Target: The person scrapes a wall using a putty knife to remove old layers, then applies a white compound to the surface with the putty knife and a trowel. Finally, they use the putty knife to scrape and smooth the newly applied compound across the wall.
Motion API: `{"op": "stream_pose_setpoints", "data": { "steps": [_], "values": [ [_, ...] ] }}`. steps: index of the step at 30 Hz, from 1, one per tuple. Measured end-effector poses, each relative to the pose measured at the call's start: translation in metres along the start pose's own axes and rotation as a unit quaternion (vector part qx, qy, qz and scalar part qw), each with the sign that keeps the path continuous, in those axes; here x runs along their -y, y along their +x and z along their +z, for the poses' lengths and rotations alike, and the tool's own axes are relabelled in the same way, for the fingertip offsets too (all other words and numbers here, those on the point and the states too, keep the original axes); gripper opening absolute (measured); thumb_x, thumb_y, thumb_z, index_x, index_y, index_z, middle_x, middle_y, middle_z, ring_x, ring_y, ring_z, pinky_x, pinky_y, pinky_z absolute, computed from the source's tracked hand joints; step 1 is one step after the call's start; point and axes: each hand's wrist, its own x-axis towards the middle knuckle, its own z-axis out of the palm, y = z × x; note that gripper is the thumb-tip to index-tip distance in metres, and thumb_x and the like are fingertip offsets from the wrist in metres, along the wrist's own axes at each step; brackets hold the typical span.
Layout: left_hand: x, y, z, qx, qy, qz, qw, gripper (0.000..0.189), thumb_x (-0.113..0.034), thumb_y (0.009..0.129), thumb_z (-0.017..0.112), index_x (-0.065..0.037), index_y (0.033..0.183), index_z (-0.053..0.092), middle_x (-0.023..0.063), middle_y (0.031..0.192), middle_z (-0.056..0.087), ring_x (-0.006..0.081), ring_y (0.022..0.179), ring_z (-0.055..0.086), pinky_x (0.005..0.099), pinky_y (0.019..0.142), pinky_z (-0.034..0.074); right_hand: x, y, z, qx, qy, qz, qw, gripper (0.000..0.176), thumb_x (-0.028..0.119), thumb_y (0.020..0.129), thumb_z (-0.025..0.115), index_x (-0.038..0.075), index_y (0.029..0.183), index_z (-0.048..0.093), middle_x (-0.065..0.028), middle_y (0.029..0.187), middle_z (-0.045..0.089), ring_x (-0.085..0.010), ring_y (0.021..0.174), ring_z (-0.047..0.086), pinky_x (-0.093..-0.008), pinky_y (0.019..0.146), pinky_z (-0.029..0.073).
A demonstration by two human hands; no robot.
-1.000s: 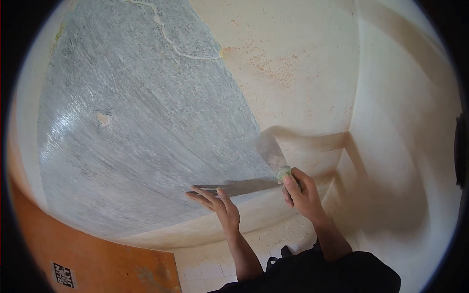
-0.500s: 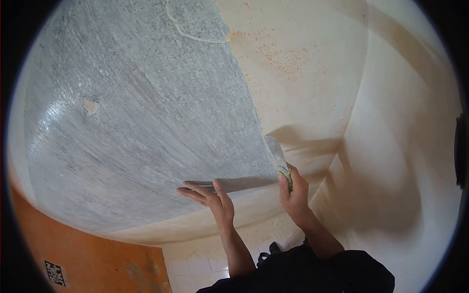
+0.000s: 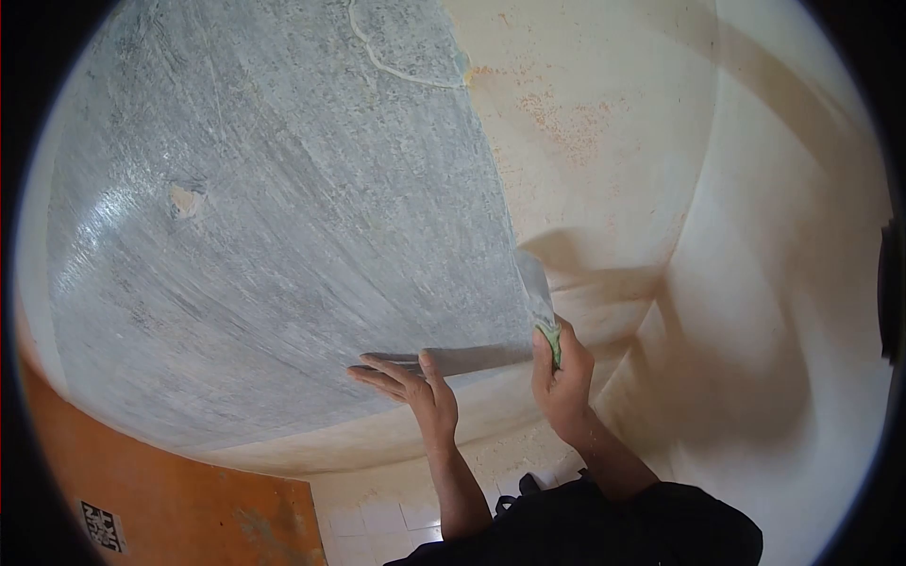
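Observation:
My right hand (image 3: 564,377) is wrapped round the green handle of a putty knife (image 3: 535,288). Its thin metal blade points upward and lies at the right edge of the grey patch (image 3: 311,208) on the wall, where grey meets cream. My left hand (image 3: 411,389) has its fingers stretched and spread, with the fingertips at the lower part of the grey surface. That hand holds nothing. A small pale chipped spot (image 3: 186,201) shows in the grey area, and a curved raised line (image 3: 401,74) runs near its top.
The cream wall (image 3: 604,179) has orange specks and meets another pale wall (image 3: 755,358) at a corner on the right. At the lower left stands an orange surface (image 3: 189,509) with a black-and-white sticker (image 3: 102,526). White floor tiles (image 3: 377,519) lie below.
The putty knife's blade has tilted slightly and my right hand has shifted a little left. The wall sits slightly further right in view; my left hand stays spread.

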Motion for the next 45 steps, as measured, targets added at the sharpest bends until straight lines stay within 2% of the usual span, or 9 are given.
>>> {"op": "stream_pose_setpoints", "data": {
  "steps": [3, 5, 8, 17, 25, 31, 40, 42, 45],
  "values": [
    [-0.002, -0.001, -0.001, -0.001, -0.007, 0.006, 1.0, 0.084, -0.044, 0.104, 0.036, 0.001, 0.15, -0.017, 0.0314, 0.15, -0.031, 0.0467, 0.141, -0.028, 0.0607, 0.113, -0.008, 0.001, 0.004, -0.004, 0.077, 0.098, 0.088, 0.988, 0.017, 0.014, 0.1, 0.055, -0.002, 0.103, 0.059, -0.0079, 0.063, 0.053, -0.0092, 0.052, 0.049, -0.0265, 0.049, 0.041],
    [0.003, 0.001, -0.003, 0.001, -0.003, 0.013, 1.0, 0.084, -0.044, 0.104, 0.036, 0.002, 0.15, -0.017, 0.0315, 0.15, -0.031, 0.0468, 0.141, -0.028, 0.0607, 0.113, -0.008, 0.0, -0.005, -0.01, 0.167, 0.282, 0.278, 0.903, 0.029, 0.026, 0.104, 0.049, 0.0, 0.096, 0.058, 0.0009, 0.059, 0.043, -0.0031, 0.05, 0.039, -0.0229, 0.045, 0.032],
    [0.003, 0.001, -0.001, 0.003, 0.005, 0.014, 1.0, 0.084, -0.044, 0.104, 0.036, 0.002, 0.15, -0.017, 0.0318, 0.15, -0.031, 0.047, 0.141, -0.028, 0.0608, 0.113, -0.008, 0.004, -0.012, -0.009, 0.197, 0.314, 0.316, 0.873, 0.042, 0.038, 0.106, 0.039, 0.002, 0.095, 0.058, 0.0046, 0.058, 0.04, -0.0027, 0.045, 0.032, -0.0204, 0.041, 0.028],
    [0.002, 0.001, 0.001, -0.008, 0.006, 0.011, 1.0, 0.083, -0.044, 0.104, 0.036, 0.0, 0.151, -0.016, 0.0321, 0.15, -0.031, 0.0475, 0.14, -0.029, 0.0621, 0.113, -0.007, 0.021, 0.005, -0.024, 0.205, 0.33, 0.387, 0.836, 0.042, 0.038, 0.104, 0.047, -0.001, 0.093, 0.058, 0.0053, 0.06, 0.04, -0.0018, 0.049, 0.035, -0.0201, 0.043, 0.03],
    [-0.001, -0.003, -0.006, 0.012, -0.014, 0.008, 1.0, 0.082, -0.045, 0.104, 0.036, -0.002, 0.152, -0.015, 0.0301, 0.151, -0.03, 0.046, 0.141, -0.029, 0.0614, 0.113, -0.006, 0.027, 0.019, -0.024, 0.196, 0.287, 0.342, 0.873, 0.043, 0.041, 0.104, 0.044, 0.002, 0.093, 0.057, 0.0052, 0.058, 0.038, -0.0015, 0.045, 0.031, -0.0196, 0.041, 0.026],
    [-0.017, -0.006, -0.014, 0.001, -0.037, 0.001, 0.999, 0.079, -0.043, 0.104, 0.037, -0.001, 0.153, -0.009, 0.0279, 0.156, -0.021, 0.045, 0.146, -0.016, 0.0606, 0.115, 0.001, 0.025, 0.023, -0.026, 0.207, 0.286, 0.329, 0.876, 0.043, 0.041, 0.104, 0.046, 0.001, 0.093, 0.06, 0.0055, 0.058, 0.039, -0.0019, 0.047, 0.034, -0.0204, 0.043, 0.028],
    [-0.037, -0.037, -0.004, -0.116, -0.134, 0.049, 0.983, 0.057, -0.03, 0.105, 0.042, 0.002, 0.149, 0.026, 0.0293, 0.154, 0.019, 0.041, 0.144, 0.02, 0.0535, 0.115, 0.022, 0.032, 0.038, -0.025, 0.257, 0.321, 0.35, 0.841, 0.044, 0.041, 0.103, 0.048, 0.001, 0.091, 0.061, 0.0056, 0.059, 0.042, -0.0032, 0.051, 0.039, -0.0218, 0.046, 0.033],
    [-0.041, -0.045, 0.003, -0.047, -0.213, 0.023, 0.976, 0.05, -0.028, 0.105, 0.042, 0.006, 0.141, 0.039, 0.0246, 0.145, 0.031, 0.0342, 0.132, 0.04, 0.0481, 0.107, 0.037, 0.034, 0.041, -0.024, 0.254, 0.319, 0.329, 0.852, 0.043, 0.04, 0.103, 0.047, 0.001, 0.091, 0.061, 0.0054, 0.06, 0.042, -0.0034, 0.051, 0.04, -0.0222, 0.046, 0.033],
    [-0.063, -0.056, 0.006, 0.05, -0.347, -0.028, 0.936, 0.051, -0.035, 0.106, 0.039, 0.006, 0.135, 0.044, 0.0165, 0.133, 0.045, 0.0295, 0.124, 0.047, 0.0445, 0.105, 0.039, 0.016, 0.033, -0.008, 0.272, 0.307, 0.279, 0.868, 0.041, 0.037, 0.104, 0.046, 0.001, 0.092, 0.06, 0.0032, 0.062, 0.047, -0.0058, 0.055, 0.045, -0.0237, 0.053, 0.039]
  ]
}}
